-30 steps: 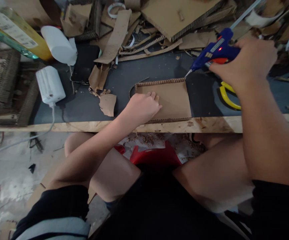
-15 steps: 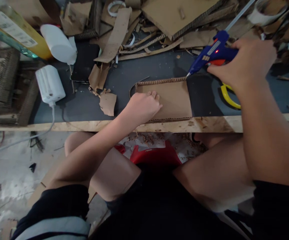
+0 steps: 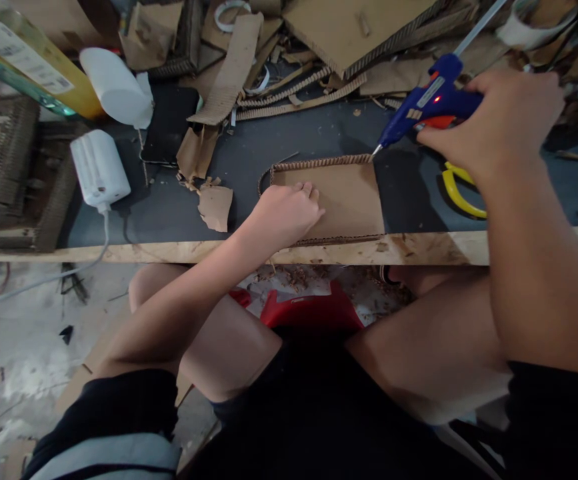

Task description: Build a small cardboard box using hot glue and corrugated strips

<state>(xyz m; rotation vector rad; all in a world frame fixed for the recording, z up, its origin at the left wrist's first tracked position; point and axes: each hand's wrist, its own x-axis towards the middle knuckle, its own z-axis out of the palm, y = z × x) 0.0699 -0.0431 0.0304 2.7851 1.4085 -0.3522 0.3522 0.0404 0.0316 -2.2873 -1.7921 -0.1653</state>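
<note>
A blue hot glue gun [image 3: 416,107] with a lit red light and an orange trigger is in my right hand [image 3: 511,127], which is closed round its handle. Its metal tip points down at the far right corner of a shallow cardboard tray [image 3: 353,197], touching or very close to it. Ribbed cardboard strips stand along the tray's far and left edges. My left hand [image 3: 289,212], fingers curled, holds the tray down near its left end; the fingertips are partly hidden. A clear glue stick [image 3: 481,27] juts from the gun's back.
Yellow-handled scissors [image 3: 459,193] lie partly under my right forearm. To the left are a white power adapter [image 3: 99,170] with a cable, a black phone [image 3: 171,125], a white cup-like object [image 3: 116,90] and a bottle [image 3: 33,63]. Cardboard scraps [image 3: 233,70] cover the back.
My right hand and the glue gun have shifted slightly to the right, with the tip still at the tray's far right corner. My left hand has stayed in place.
</note>
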